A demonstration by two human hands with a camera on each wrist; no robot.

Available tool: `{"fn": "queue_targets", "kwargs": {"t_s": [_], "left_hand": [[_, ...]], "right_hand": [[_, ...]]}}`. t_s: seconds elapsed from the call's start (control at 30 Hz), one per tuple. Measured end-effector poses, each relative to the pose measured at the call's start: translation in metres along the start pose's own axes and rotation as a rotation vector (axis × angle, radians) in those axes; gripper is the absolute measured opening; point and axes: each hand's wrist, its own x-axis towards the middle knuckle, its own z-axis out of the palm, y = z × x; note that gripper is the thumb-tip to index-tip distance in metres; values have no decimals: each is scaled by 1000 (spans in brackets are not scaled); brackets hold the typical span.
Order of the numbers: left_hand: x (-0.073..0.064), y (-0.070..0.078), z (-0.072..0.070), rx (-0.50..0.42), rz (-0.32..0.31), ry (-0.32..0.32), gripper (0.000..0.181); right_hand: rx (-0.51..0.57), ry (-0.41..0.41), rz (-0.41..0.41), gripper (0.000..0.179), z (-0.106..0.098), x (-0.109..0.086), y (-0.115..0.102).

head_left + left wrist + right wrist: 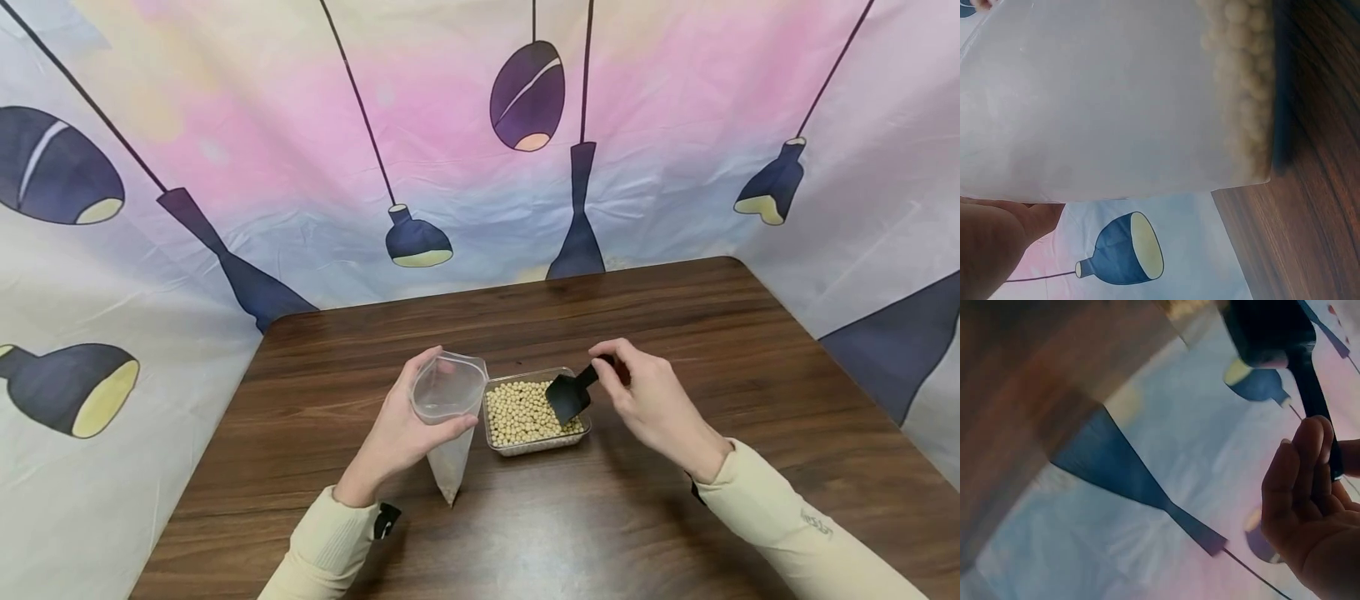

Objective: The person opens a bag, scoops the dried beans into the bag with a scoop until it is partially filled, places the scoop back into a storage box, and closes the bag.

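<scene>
My left hand (393, 437) grips a clear plastic bag (450, 457) near its top, thumb and fingers around the wide-open mouth. In the left wrist view, round pale yellow beans (1247, 81), like soybeans, lie along the bottom of the bag. To its right, a clear rectangular container (536, 448) holds many of the same beans (521, 412). My right hand (656, 404) pinches the handle of a black scoop (567, 397), whose head is over the right part of the container. What the scoop holds cannot be seen; the right wrist view shows its outside (1269, 331).
Everything is at a dark wood-grain table (352, 371) with rounded far corners. Behind and beside it hangs a pastel cloth (465, 225) printed with dark lamps. A small dark speck (520, 362) lies on the tabletop behind the container.
</scene>
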Motion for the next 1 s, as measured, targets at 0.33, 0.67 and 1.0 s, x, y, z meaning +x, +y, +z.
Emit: {"fn": "queue_targets", "kwargs": {"t_s": [0.33, 0.67, 1.0], "left_hand": [[0, 0, 1, -24, 0, 1, 90], [0, 0, 1, -35, -6, -6, 90], [1, 0, 2, -25, -19, -6, 91]], "right_hand": [[283, -167, 357, 20, 9, -4, 26], [564, -210, 547, 25, 19, -10, 42], [758, -206, 656, 27, 24, -17, 56]]}}
